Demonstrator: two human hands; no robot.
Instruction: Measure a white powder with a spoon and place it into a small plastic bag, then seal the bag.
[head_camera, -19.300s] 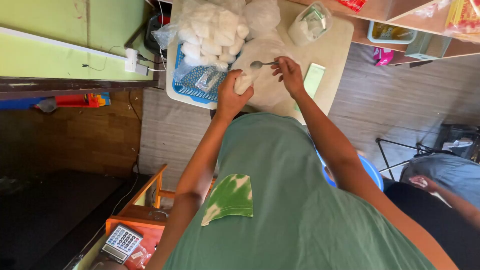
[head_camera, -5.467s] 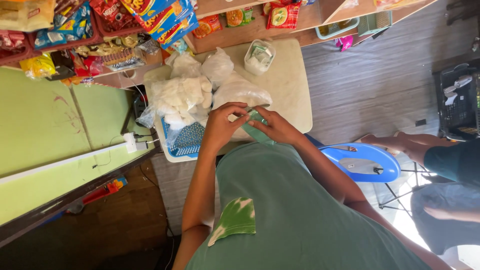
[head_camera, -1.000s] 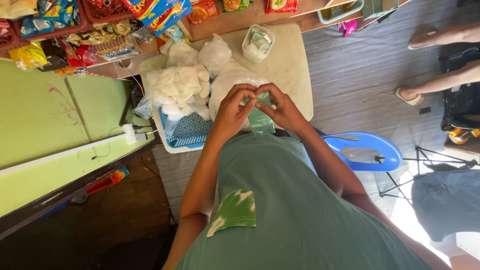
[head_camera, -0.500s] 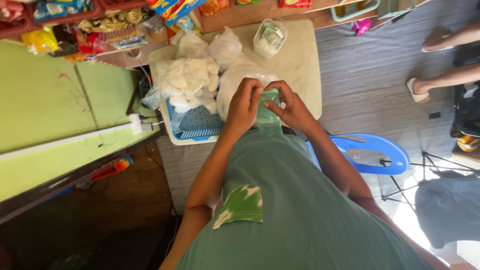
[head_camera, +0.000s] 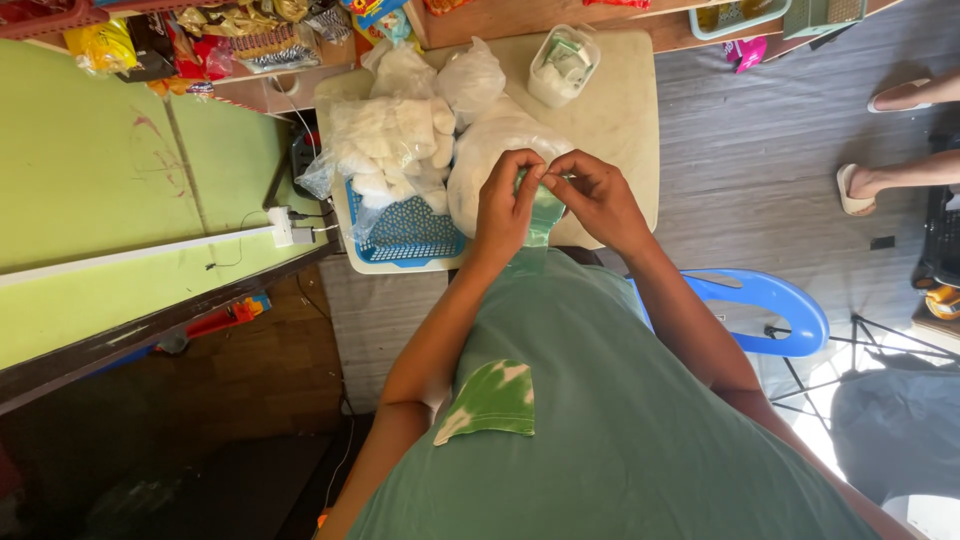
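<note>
The person stands over a small beige counter and works with both hands close to the chest. The left hand and the right hand meet over a small green plastic bag, which hangs between them just above the counter's near edge. The fingers of both hands are pinched narrow on the top of the bag, thumbs and forefingers almost touching each other, apparently so the mouth of the bag can be gathered or twisted while its filled lower part hangs free. What is inside cannot be made out.

Just behind the hands lies a large white sack, within easy reach. To its left a blue basket holds clear bags of white lumps, stacked at the counter's side and leaving the middle free for handwork. A small clear tub sits at the far edge, well apart from the hands. A blue plastic chair stands beside the person, and another person's feet show at the right.
</note>
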